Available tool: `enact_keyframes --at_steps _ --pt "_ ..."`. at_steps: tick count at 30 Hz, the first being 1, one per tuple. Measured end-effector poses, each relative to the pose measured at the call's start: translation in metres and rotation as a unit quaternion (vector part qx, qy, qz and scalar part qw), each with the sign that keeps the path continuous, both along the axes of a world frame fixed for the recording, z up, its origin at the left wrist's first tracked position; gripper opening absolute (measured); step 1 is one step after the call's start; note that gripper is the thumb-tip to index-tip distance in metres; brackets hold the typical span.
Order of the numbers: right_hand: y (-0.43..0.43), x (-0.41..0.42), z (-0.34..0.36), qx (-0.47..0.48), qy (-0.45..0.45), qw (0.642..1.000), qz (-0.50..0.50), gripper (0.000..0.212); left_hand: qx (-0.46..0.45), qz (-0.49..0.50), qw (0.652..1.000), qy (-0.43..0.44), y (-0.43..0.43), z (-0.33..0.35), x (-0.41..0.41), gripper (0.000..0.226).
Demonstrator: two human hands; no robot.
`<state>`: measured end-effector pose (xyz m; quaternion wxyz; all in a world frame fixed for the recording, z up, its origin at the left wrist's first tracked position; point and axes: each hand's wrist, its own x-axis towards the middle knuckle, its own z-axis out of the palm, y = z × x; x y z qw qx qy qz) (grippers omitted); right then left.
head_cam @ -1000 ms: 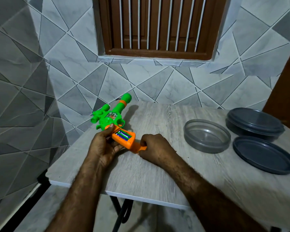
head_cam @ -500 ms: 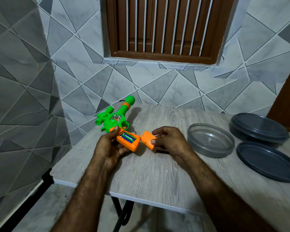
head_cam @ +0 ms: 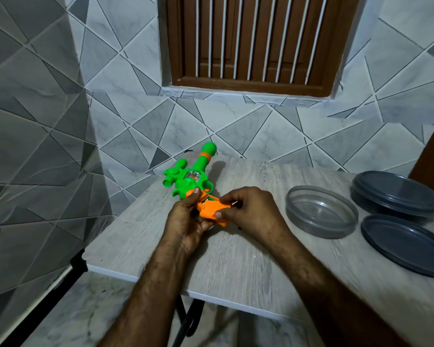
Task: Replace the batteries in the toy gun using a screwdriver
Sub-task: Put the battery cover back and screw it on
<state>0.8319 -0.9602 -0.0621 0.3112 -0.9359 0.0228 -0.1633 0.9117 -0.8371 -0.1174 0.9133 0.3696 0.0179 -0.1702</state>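
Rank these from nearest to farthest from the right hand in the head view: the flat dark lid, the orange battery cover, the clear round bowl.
1. Orange battery cover: pinched by the right hand itself.
2. Clear round bowl: just to that hand's right.
3. Flat dark lid: beyond the bowl, far right.

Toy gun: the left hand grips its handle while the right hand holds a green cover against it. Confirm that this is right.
One detail is wrong: the cover is orange, not green. The head view shows the left hand gripping the handle of the toy gun while the right hand holds the orange cover against it.
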Motion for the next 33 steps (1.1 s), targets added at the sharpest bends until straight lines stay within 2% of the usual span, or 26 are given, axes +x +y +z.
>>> enact_keyframes --at_steps 4,9,12,18,25,33 --pt "0.009 -0.002 -0.001 -0.181 -0.006 0.983 0.014 0.047 -0.013 0.003 1.0 0.004 -0.005 0.001 -0.003 0.016" --pt "0.017 -0.007 -0.011 -0.289 -0.037 0.956 0.023 0.034 -0.057 -0.003 0.998 0.014 -0.011 -0.003 -0.005 0.017" --pt "0.021 -0.008 -0.019 -0.277 -0.068 0.958 -0.011 0.036 -0.076 0.0 0.997 0.03 -0.014 -0.001 -0.005 0.015" --pt "0.024 -0.009 -0.016 -0.242 -0.042 0.969 -0.039 0.043 -0.056 0.003 0.998 0.028 -0.013 0.002 -0.009 0.018" --pt "0.016 -0.008 -0.006 -0.24 0.007 0.971 -0.023 0.036 -0.045 -0.015 0.999 0.024 -0.011 0.001 -0.018 0.017" --pt "0.014 -0.009 -0.007 -0.188 -0.032 0.982 -0.002 0.033 -0.046 -0.023 0.999 0.013 -0.009 0.003 -0.019 0.016"
